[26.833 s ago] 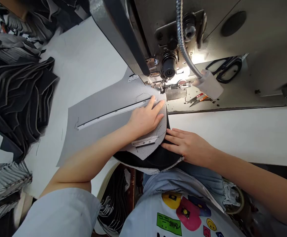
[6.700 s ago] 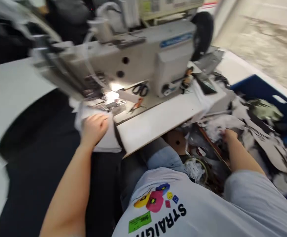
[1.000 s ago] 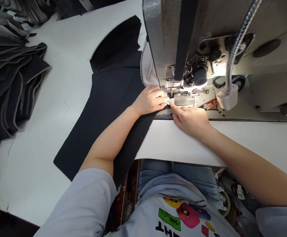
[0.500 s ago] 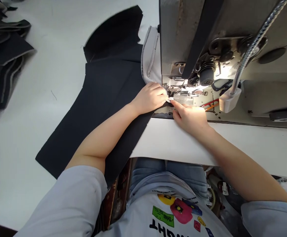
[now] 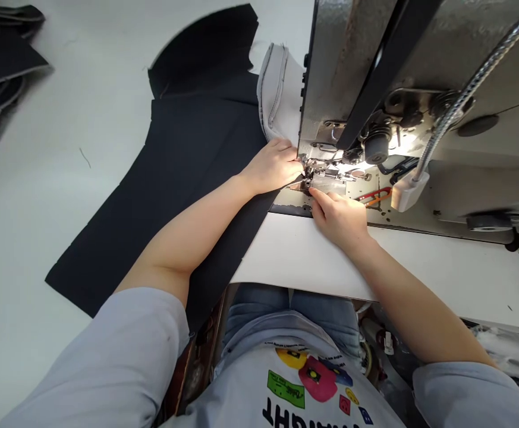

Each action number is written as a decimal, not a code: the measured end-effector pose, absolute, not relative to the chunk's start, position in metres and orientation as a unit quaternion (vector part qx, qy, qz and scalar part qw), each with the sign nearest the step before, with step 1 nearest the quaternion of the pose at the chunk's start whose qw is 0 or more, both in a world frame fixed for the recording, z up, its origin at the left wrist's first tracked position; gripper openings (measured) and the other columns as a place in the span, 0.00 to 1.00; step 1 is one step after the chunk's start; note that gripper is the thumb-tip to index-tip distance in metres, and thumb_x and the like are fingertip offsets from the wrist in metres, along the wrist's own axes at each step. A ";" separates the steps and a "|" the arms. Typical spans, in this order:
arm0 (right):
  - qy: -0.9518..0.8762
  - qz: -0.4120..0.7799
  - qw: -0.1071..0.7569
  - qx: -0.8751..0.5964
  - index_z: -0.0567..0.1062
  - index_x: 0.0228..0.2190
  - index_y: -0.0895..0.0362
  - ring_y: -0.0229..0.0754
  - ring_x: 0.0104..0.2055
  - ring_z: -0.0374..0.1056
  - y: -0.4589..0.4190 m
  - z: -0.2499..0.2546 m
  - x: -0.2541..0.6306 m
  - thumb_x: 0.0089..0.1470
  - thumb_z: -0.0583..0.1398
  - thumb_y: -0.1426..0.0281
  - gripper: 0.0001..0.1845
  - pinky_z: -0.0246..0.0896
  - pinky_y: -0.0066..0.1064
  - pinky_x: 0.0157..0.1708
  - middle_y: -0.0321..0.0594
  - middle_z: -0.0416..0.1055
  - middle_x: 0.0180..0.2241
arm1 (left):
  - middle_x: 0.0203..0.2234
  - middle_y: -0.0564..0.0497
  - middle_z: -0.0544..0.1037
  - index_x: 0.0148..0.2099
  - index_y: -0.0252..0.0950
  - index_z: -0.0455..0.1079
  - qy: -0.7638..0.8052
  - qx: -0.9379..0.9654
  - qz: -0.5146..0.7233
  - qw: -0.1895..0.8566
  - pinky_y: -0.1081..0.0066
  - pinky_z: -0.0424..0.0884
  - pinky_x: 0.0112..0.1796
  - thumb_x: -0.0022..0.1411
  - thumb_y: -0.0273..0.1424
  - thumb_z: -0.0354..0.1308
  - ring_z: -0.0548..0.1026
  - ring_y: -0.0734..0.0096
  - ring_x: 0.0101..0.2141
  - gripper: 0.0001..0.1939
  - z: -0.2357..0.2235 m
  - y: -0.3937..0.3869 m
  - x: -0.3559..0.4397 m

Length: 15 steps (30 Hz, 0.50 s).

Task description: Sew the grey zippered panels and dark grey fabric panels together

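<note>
The sewing machine [image 5: 352, 71] stands on the worktop [image 5: 295, 249], and the black fabric [image 5: 197, 148] lies spread to its left, one corner reaching toward the person's side. The fabric's inner edge runs up close to the presser foot [image 5: 308, 172] of the machine. Beside the machine's head, on its left, a light grey piece [image 5: 279, 89] with dark stitching along its curve lies against the black fabric.

The left hand [image 5: 274, 166] rests over the fabric just left of the presser foot, its fingers bent and close together (whether they pinch an edge there, I cannot tell). The right hand [image 5: 342, 217] is on the near side of the machine's needle area, index finger stretched toward the foot and the thumb a little apart from it; the remaining fingers are curled, and what they may hold is hidden.

On the machine's bed, right of the needle, lie snips [image 5: 373, 197] with red and orange handles, partly covered by the right hand. Behind them, black scissors [image 5: 399, 169] show past the white-ended lamp [image 5: 411, 190]. Far left of the machine sits a pile of dark cut pieces [image 5: 0, 53].
</note>
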State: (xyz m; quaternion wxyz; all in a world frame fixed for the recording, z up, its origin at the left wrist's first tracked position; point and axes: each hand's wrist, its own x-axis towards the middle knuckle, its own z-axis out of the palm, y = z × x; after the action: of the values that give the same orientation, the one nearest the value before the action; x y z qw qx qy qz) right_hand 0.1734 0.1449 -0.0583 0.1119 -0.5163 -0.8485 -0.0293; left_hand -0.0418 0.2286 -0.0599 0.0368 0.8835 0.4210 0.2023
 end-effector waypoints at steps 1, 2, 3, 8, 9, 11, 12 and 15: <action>-0.848 -0.031 0.114 -0.517 0.79 0.50 0.53 0.40 0.31 0.69 0.145 -0.059 0.173 0.64 0.49 0.67 0.22 0.44 0.32 0.27 0.42 0.78 0.30 | 0.33 0.45 0.76 0.34 0.37 0.74 0.421 0.882 0.207 0.039 0.49 0.68 0.53 0.69 0.35 0.46 0.74 0.53 0.47 0.17 -0.061 0.229 -0.042; -0.847 -0.032 0.115 -0.519 0.79 0.50 0.52 0.40 0.31 0.69 0.144 -0.059 0.173 0.65 0.49 0.67 0.22 0.44 0.32 0.27 0.42 0.78 0.31 | 0.33 0.45 0.76 0.34 0.37 0.75 0.420 0.882 0.211 0.040 0.49 0.68 0.53 0.69 0.34 0.47 0.74 0.53 0.47 0.17 -0.061 0.228 -0.041; -0.846 -0.032 0.116 -0.520 0.79 0.50 0.52 0.40 0.31 0.69 0.144 -0.059 0.173 0.64 0.50 0.67 0.21 0.44 0.32 0.27 0.41 0.78 0.31 | 0.33 0.45 0.75 0.34 0.37 0.75 0.419 0.882 0.212 0.040 0.49 0.68 0.53 0.69 0.34 0.46 0.74 0.54 0.47 0.17 -0.061 0.228 -0.041; -0.847 -0.021 0.119 -0.518 0.79 0.50 0.52 0.40 0.31 0.69 0.145 -0.058 0.174 0.64 0.50 0.67 0.21 0.43 0.32 0.27 0.40 0.78 0.32 | 0.38 0.44 0.76 0.39 0.38 0.76 0.422 0.881 0.213 0.032 0.45 0.64 0.55 0.69 0.38 0.48 0.73 0.50 0.51 0.16 -0.061 0.220 -0.045; -0.848 -0.019 0.120 -0.516 0.79 0.50 0.52 0.41 0.31 0.68 0.145 -0.057 0.175 0.64 0.50 0.68 0.21 0.43 0.32 0.27 0.40 0.78 0.32 | 0.42 0.42 0.76 0.42 0.39 0.76 0.446 0.866 0.226 0.025 0.43 0.63 0.56 0.69 0.40 0.49 0.71 0.48 0.54 0.16 -0.062 0.219 -0.048; -0.853 -0.017 0.126 -0.506 0.80 0.48 0.53 0.41 0.31 0.68 0.143 -0.056 0.177 0.63 0.50 0.68 0.21 0.43 0.32 0.27 0.41 0.78 0.31 | 0.51 0.38 0.73 0.51 0.40 0.73 0.521 0.810 0.269 0.004 0.42 0.59 0.59 0.68 0.43 0.52 0.65 0.45 0.59 0.18 -0.066 0.222 -0.056; -0.858 -0.014 0.130 -0.497 0.81 0.47 0.53 0.41 0.31 0.68 0.141 -0.055 0.178 0.63 0.51 0.69 0.21 0.43 0.32 0.27 0.41 0.78 0.30 | 0.55 0.37 0.71 0.56 0.41 0.70 0.560 0.774 0.294 -0.004 0.42 0.58 0.60 0.68 0.45 0.52 0.62 0.44 0.62 0.20 -0.069 0.226 -0.060; -0.877 -0.006 0.144 -0.458 0.81 0.45 0.54 0.40 0.32 0.68 0.136 -0.056 0.183 0.63 0.51 0.69 0.20 0.44 0.32 0.27 0.40 0.76 0.28 | 0.61 0.35 0.66 0.66 0.41 0.60 0.657 0.672 0.341 0.011 0.41 0.56 0.61 0.66 0.49 0.54 0.57 0.43 0.65 0.31 -0.077 0.244 -0.066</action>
State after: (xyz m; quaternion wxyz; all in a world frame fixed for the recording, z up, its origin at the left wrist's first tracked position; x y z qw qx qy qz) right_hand 0.1831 0.1358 -0.0560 0.1444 -0.4585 -0.8769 -0.0055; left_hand -0.0662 0.2436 -0.0770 0.0114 0.6720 0.6572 0.3411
